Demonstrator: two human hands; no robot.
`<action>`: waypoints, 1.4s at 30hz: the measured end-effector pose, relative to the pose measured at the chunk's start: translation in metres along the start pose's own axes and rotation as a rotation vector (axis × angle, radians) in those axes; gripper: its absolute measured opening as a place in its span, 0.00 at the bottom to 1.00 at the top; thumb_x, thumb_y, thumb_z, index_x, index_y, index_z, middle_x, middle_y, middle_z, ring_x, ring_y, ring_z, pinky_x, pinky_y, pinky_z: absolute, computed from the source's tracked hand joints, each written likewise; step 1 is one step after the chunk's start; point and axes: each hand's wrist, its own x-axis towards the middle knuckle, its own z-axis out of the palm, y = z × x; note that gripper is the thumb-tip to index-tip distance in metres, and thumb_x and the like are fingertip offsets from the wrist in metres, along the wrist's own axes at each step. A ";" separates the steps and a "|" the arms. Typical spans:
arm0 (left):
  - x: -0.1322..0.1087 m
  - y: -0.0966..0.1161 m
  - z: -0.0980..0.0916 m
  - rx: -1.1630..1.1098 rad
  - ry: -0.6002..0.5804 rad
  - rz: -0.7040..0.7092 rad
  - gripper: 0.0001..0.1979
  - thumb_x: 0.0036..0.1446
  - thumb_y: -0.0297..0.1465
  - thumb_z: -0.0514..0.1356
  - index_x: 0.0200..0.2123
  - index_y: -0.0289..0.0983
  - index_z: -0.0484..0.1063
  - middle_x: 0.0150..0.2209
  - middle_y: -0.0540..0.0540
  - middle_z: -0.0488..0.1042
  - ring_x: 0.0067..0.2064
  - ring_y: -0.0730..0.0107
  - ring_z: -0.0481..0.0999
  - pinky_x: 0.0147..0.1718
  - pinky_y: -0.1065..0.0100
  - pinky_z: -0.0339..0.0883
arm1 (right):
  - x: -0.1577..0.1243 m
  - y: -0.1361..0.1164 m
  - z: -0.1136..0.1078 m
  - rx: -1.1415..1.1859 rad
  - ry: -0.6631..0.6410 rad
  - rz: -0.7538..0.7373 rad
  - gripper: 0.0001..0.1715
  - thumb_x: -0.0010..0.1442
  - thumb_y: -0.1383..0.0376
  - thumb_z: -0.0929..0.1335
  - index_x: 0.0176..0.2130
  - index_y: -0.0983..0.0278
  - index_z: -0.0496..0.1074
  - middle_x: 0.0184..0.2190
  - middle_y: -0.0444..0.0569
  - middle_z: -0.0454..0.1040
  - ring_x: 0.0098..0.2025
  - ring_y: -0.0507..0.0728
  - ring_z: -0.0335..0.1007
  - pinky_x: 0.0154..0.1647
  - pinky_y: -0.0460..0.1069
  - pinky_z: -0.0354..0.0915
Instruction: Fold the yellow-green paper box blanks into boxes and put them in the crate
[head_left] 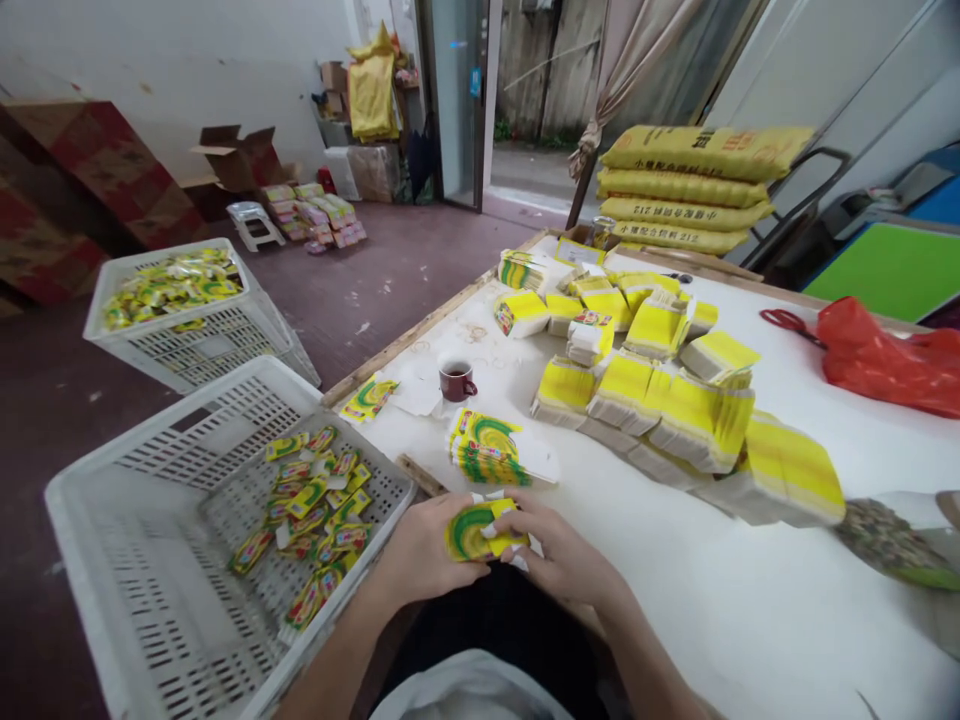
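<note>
Both hands meet at the table's near edge around a small yellow and green printed packet [474, 532]. My left hand [426, 550] grips its left end, and the fingers of my right hand [551, 545] press on its right side. Just beyond them a fanned pile of flat printed packets [491, 450] lies on the white table [637, 590]. To the left, a white plastic crate [157, 560] holds several folded yellow packets [311, 500]. Stacks of yellow-topped cards [690, 415] stand across the table on the right.
A dark red cup [456, 381] of dark liquid stands beyond the pile. Another crate [202, 345] full of packets sits at the left. A red plastic bag [892, 350], red scissors [787, 320] and a bag of seed-like bits [892, 540] lie on the right.
</note>
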 end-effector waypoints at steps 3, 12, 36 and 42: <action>0.001 0.005 0.001 -0.004 0.027 0.013 0.28 0.44 0.32 0.70 0.51 0.38 0.73 0.46 0.43 0.81 0.45 0.56 0.81 0.47 0.59 0.73 | -0.002 0.001 0.006 -0.053 0.095 -0.001 0.17 0.61 0.71 0.65 0.49 0.61 0.73 0.57 0.58 0.69 0.60 0.61 0.69 0.59 0.57 0.68; 0.003 0.006 -0.008 0.013 -0.051 0.033 0.30 0.39 0.33 0.73 0.49 0.39 0.75 0.45 0.43 0.82 0.46 0.55 0.81 0.49 0.60 0.72 | -0.011 -0.001 -0.003 -0.053 0.003 -0.080 0.12 0.66 0.66 0.66 0.49 0.61 0.72 0.54 0.58 0.69 0.53 0.59 0.72 0.55 0.55 0.70; 0.016 -0.008 0.008 -1.082 0.275 -0.448 0.26 0.44 0.38 0.74 0.43 0.35 0.70 0.32 0.50 0.80 0.32 0.69 0.80 0.36 0.68 0.76 | -0.005 0.011 0.013 -0.250 0.256 -0.055 0.16 0.67 0.60 0.66 0.53 0.60 0.70 0.60 0.62 0.60 0.63 0.67 0.63 0.58 0.63 0.69; 0.017 -0.002 0.007 -1.065 0.370 -0.417 0.24 0.41 0.35 0.76 0.40 0.35 0.73 0.31 0.50 0.81 0.32 0.68 0.81 0.35 0.67 0.77 | -0.007 0.005 0.000 -0.198 0.131 -0.034 0.13 0.66 0.64 0.67 0.51 0.60 0.71 0.59 0.60 0.62 0.60 0.64 0.67 0.57 0.61 0.70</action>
